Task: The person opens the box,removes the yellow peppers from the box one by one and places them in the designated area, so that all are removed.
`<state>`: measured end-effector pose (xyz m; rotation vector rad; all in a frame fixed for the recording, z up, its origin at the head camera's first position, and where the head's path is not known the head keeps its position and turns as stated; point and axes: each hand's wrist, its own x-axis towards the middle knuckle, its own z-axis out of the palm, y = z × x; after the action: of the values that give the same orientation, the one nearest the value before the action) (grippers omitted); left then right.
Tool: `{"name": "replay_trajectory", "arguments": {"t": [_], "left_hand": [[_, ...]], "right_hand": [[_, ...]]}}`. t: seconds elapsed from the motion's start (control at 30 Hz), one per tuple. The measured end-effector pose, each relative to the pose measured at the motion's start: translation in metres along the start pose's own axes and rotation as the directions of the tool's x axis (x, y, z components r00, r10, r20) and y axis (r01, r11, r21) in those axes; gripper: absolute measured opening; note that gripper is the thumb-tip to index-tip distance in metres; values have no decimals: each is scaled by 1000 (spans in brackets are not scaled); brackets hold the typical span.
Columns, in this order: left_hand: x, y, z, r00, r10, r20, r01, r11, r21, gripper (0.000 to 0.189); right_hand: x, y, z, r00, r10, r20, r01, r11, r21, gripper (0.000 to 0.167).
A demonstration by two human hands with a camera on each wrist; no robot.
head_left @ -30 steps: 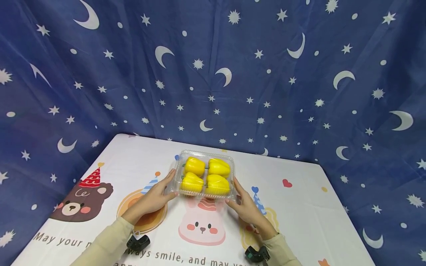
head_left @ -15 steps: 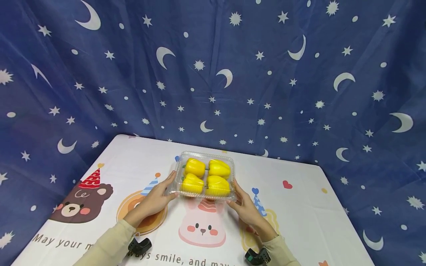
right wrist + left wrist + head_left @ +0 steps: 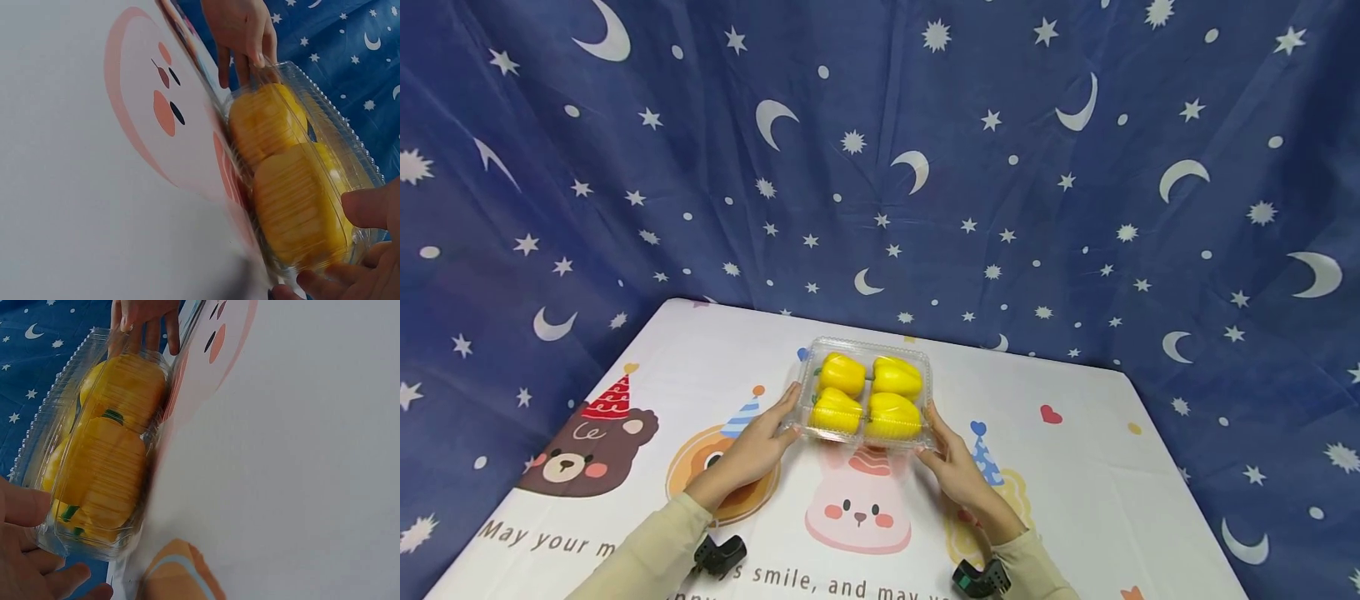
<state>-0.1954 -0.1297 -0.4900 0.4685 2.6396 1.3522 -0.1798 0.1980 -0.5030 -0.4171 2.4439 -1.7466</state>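
A clear plastic clamshell box with several yellow bell peppers inside lies between my two hands, its lid down. My left hand grips the box's near left corner. In the left wrist view, its thumb lies on the top side and its other fingers pass under the edge. On the opposite corner, my right hand holds the box the same way, its thumb on the lid in the right wrist view. Green stems show through the plastic. Whether the box touches the table is hard to tell.
A white tablecloth printed with cartoon animals, hearts and words covers the table. Behind it hangs a blue curtain with moons and stars. Black wrist devices sit at both sleeves.
Both hands keep their hold on the box, which stays almost in place. The whole head view shifts only slightly.
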Motion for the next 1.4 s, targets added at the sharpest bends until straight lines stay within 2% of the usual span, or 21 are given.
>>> {"name": "replay_trajectory", "arguments": {"t": [0.3,0.53,0.8,0.97,1.2,1.4], "left_hand": [[1,3,0,999,9,-34,-7,998,64,63],[0,4,-1,999,15,-34,-12,998,67,64],[2,3,0,999,12,-40,-10,998,68,63],[1,3,1,999,8,-43,-5,998,67,64],[1,2,3,999,16,-47,-12,997,74,64],[1,2,3,999,10,-44,-7,997,73,64]], "right_hand": [[0,-1,1,999,49,-22,-51,996,-78,76],[-5,-5,8,998,53,-46,-57,994,-88,76],[-6,-6,13,995,15,-97,-29,990,-141,72],[-8,-6,15,993,18,-116,-38,984,-172,71],[-9,-5,19,988,58,-145,-90,970,-225,70],[-9,-5,22,983,45,-177,-88,965,-245,69]]}}
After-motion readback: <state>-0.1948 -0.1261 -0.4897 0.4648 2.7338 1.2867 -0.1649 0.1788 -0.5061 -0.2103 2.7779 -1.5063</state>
